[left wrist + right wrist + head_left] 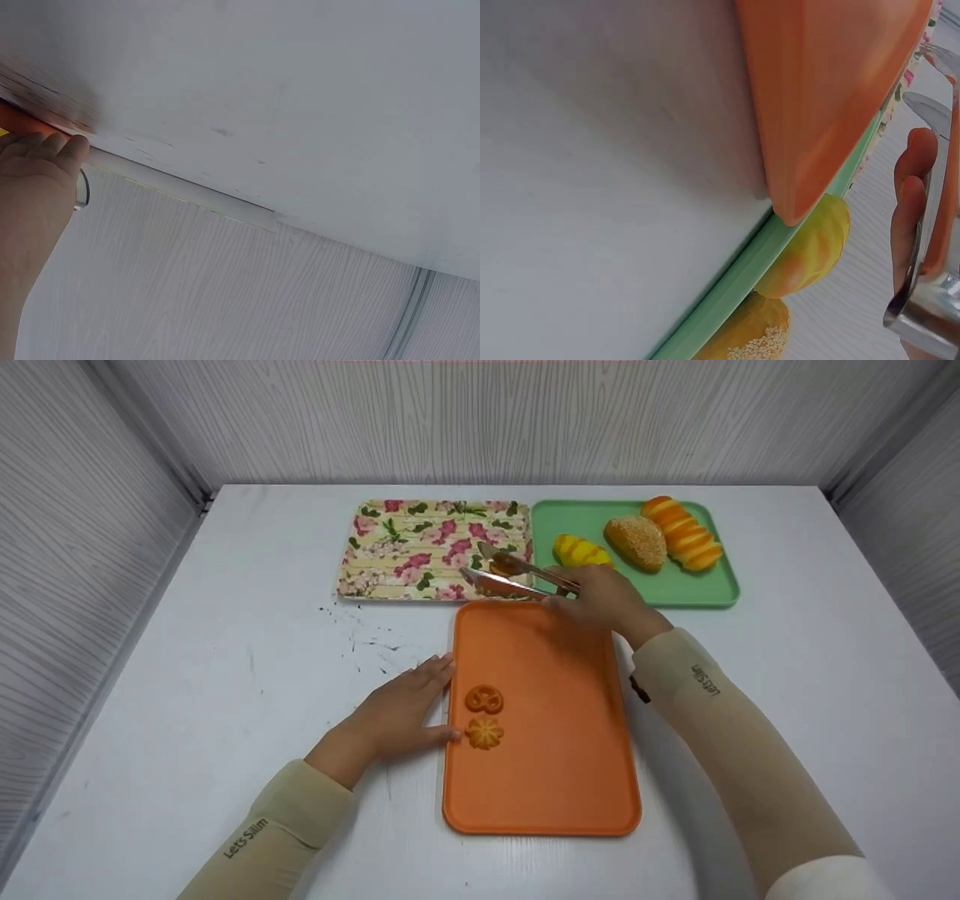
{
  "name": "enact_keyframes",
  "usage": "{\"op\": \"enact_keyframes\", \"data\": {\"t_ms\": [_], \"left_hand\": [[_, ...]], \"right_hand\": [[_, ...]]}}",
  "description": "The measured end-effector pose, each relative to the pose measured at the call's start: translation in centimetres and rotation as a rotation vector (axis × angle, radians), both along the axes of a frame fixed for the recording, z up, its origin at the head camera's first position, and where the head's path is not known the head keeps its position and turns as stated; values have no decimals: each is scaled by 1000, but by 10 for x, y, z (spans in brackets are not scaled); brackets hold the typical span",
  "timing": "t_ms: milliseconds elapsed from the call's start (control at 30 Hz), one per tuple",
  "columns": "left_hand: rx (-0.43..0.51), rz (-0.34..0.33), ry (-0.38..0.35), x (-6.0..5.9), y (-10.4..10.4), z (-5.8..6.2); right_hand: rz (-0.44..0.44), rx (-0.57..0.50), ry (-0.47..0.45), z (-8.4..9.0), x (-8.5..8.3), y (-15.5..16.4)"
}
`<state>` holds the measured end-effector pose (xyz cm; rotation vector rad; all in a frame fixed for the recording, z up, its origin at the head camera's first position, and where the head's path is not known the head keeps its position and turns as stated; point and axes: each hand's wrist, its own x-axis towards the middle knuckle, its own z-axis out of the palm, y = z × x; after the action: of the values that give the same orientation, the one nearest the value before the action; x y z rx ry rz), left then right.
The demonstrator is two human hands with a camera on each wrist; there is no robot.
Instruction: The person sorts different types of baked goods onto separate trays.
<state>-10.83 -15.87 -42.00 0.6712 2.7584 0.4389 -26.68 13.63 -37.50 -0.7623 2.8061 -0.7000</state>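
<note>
My right hand (600,600) grips metal tongs (510,574) at the far end of an orange tray (555,735). The tong tips reach over the near right corner of a floral tray (405,547) and pinch a small brown piece (504,564). In the right wrist view the tongs (930,300) lie along my curled fingers (911,195). My left hand (401,709) lies flat on the white table with straight fingers touching the orange tray's left edge. Just inside that edge sit a pretzel-shaped cookie (484,699) and a flower-shaped cookie (484,732).
A green tray (585,521) at the back right holds a yellow bun (579,551), a sesame bun (636,542) and an orange striped loaf (682,532). Grey panel walls close in the table on three sides. Dark specks mark the table left of the orange tray.
</note>
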Motion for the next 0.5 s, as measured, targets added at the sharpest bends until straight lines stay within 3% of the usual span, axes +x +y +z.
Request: {"op": "enact_keyframes", "data": {"t_ms": [233,500], "left_hand": [[5,1,6,0,1,-1],[4,6,11,1,0,-1]], "right_hand": [[21,-13,35,5,5,5],[107,-59,34,10,19,13]]}}
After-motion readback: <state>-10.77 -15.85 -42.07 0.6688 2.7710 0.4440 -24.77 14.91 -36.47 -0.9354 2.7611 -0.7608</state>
